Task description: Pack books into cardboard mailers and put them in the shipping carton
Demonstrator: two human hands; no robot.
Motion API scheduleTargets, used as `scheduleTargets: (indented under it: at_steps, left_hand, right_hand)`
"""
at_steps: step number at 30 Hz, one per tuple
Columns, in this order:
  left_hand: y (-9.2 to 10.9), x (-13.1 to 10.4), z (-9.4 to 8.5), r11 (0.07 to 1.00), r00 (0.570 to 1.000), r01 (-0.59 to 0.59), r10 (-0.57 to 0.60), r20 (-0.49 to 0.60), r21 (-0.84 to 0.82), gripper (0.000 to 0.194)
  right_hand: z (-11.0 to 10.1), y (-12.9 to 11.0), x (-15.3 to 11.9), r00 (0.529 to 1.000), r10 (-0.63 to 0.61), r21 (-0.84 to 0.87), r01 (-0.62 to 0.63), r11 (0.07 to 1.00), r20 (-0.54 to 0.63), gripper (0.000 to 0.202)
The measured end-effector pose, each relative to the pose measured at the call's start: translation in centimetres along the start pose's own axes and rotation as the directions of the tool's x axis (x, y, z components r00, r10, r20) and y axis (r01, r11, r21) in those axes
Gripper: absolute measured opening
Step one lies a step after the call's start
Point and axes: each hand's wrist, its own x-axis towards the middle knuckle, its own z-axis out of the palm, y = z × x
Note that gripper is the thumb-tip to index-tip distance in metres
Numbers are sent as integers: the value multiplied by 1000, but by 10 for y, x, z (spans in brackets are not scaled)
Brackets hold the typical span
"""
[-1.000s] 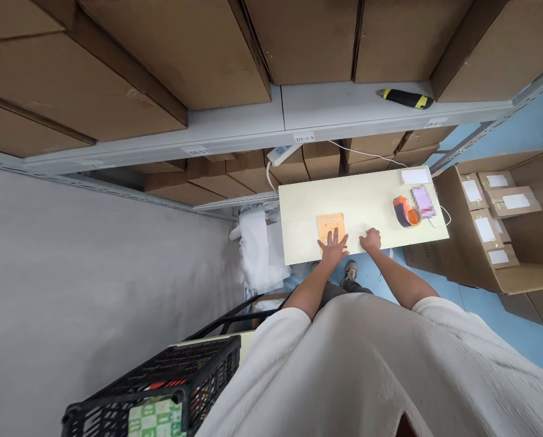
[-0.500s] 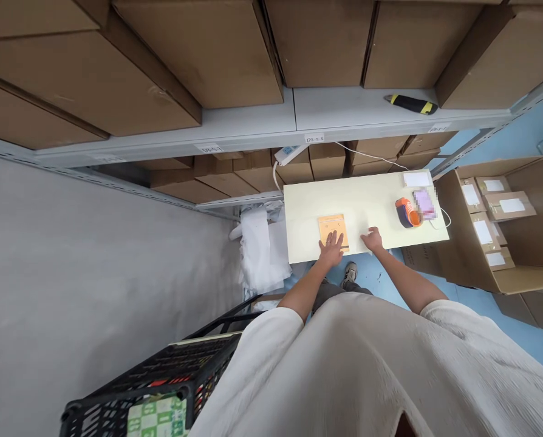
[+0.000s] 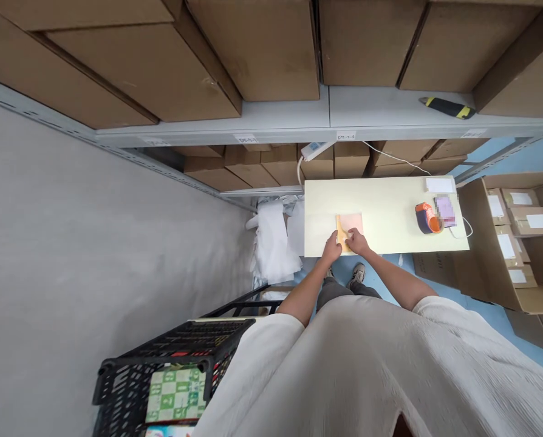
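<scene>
A thin orange booklet (image 3: 354, 220) lies near the front edge of a pale yellow table (image 3: 390, 212). Its orange cover is partly turned back, and a pinkish page shows on the right. At the booklet's lower left edge, my left hand (image 3: 332, 247) is closed on it. My right hand (image 3: 357, 241) is on its lower right part, fingers bent and pinching what looks like the cover or a page; the fingertips are small in view.
An orange and dark blue tape dispenser (image 3: 428, 218), a purple item (image 3: 445, 210) and a white slip (image 3: 439, 184) lie at the table's right. An open carton (image 3: 503, 291) stands beyond. Shelved boxes (image 3: 372, 42), a utility knife (image 3: 447, 107), white wrapping (image 3: 274, 243) and a black crate (image 3: 153, 358) surround the table.
My right hand has moved left from the bare tabletop onto the booklet. My left hand has shifted to its left edge. The booklet's cover is now partly lifted. The view has shifted.
</scene>
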Motion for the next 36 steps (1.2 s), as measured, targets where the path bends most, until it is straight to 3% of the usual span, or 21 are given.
scheduleTargets:
  at_steps: [2,6,10,13,16,20,25,28,32,36]
  left_hand:
    - [-2,-1,-2,999,1000,-3,4,14,-49,84]
    - [1,-6,-8,987,988,-154,152,35,51,85]
    - [6,-8,-11,978,982,-146,124,143,150,85]
    - [8,-6,-12,964,976,-155,117,182,215,83]
    - [9,-4,-11,952,971,-172,121,207,253,80]
    - [10,-2,-9,950,971,-173,120,207,259,74]
    - [9,-1,-9,945,968,-180,121,218,273,65]
    - [18,0,-8,926,962,-192,111,250,326,63]
    - [46,4,12,925,954,-197,104,281,326,60]
    - [78,6,49,973,943,-187,140,302,135,54]
  right_hand:
    - [7,3,3,1000,-17,1,17,1000,17,43]
    - [16,9,5,997,-61,82,57,995,45,57]
    - [13,20,5,997,-47,163,37,986,58,52]
    - [2,32,8,992,10,139,7,990,-125,43]
    - [-9,41,12,949,169,122,-140,983,-267,44]
    - [-13,44,19,927,302,152,-274,950,-222,39]
    - [-15,39,17,948,270,140,-248,958,-166,4]
    - [-27,37,8,963,219,157,-195,968,-154,6]
    - [-59,41,-8,963,212,172,-182,968,-170,10]
    - [-94,49,-22,948,218,155,-185,970,-233,12]
